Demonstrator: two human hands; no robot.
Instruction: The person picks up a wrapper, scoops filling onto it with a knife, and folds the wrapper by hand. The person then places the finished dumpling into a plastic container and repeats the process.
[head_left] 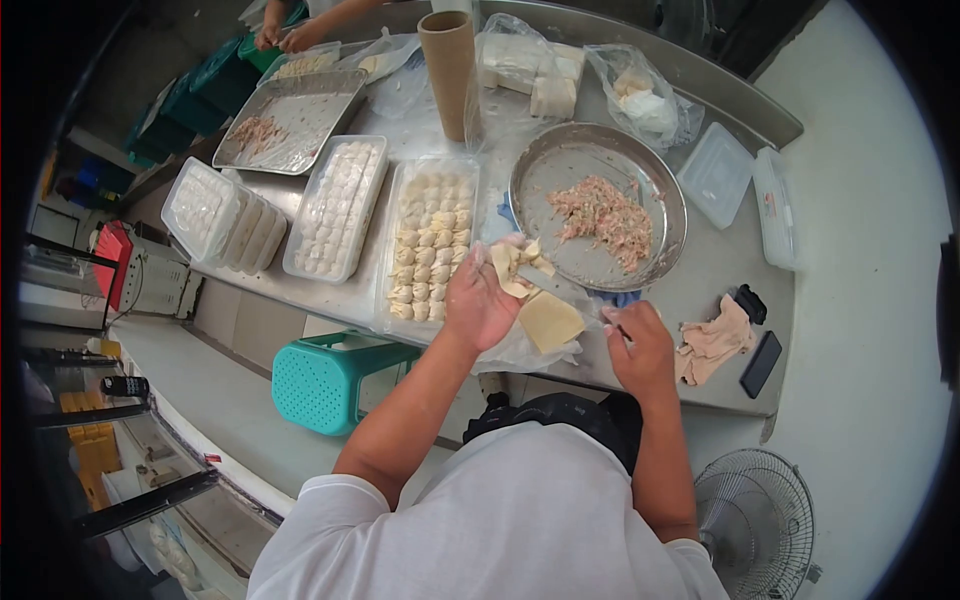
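My left hand (482,305) holds a folded, pale yellow dumpling wrapper (512,265) at its fingertips, just right of a tray of dumplings. The tray's filled dumplings (430,250) sit in close rows. Below and right of the hand, a stack of square wrappers (551,321) lies on clear plastic. My right hand (640,345) is closed, fingers curled and thumb bent, near the table's front edge. What it holds, if anything, is too small to make out. Beyond it stands a round metal pan (672,190) with a mound of minced filling (605,222).
Covered plastic boxes (335,210) and stacked boxes (220,215) stand left. A cardboard tube (452,80) rises at the back. A cloth (715,340) and phone (761,364) lie right. A green stool (325,385) and fan (755,510) stand below. Another person's hands (285,35) work far left.
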